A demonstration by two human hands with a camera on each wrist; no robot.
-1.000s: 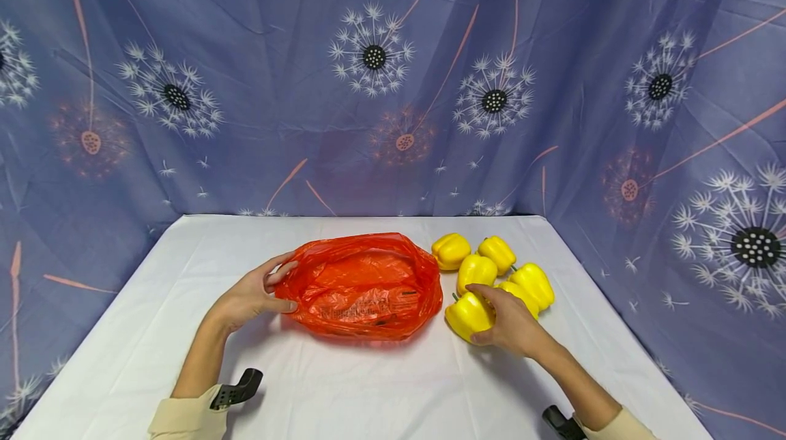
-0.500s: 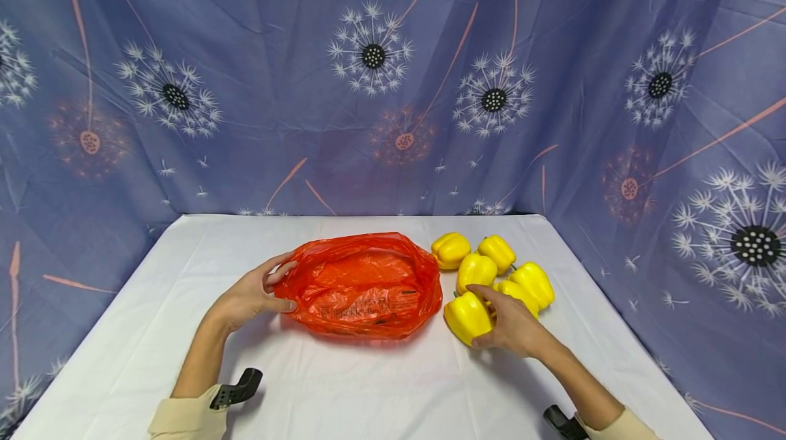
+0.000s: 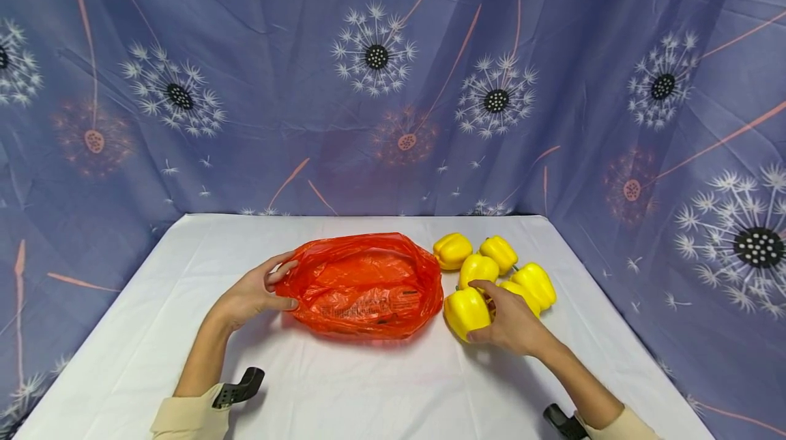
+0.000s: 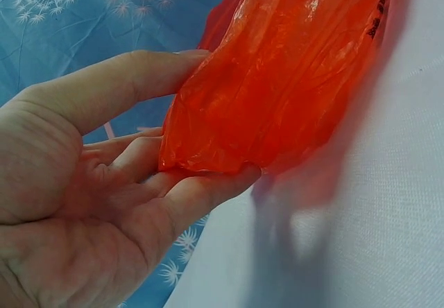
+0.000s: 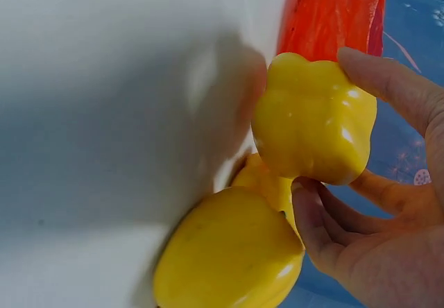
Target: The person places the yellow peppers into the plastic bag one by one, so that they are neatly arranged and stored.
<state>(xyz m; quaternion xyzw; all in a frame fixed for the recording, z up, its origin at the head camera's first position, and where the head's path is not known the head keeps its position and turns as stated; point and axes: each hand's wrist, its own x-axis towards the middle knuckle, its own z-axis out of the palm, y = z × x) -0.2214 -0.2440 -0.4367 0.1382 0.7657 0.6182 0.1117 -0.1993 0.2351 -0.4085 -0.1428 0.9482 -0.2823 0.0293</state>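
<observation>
A red plastic bag lies on the white cloth with its wide mouth facing up. My left hand holds its left edge; in the left wrist view the thumb and fingers lie on either side of the thin film. To the right of the bag, my right hand grips a yellow bell pepper between thumb and fingers. That same bell pepper appears in the right wrist view, its lobed end toward the camera. Behind and beside it sit several more yellow bell peppers, one partly hidden by the right hand.
A white cloth covers the table. Blue curtains with dandelion prints stand behind and along both sides. A black wrist mount shows near the left sleeve, and another black mount near the right sleeve.
The gripped bell pepper has shifted slightly left and up, along with my right fingers. My left hand and the bag have stayed in place.
</observation>
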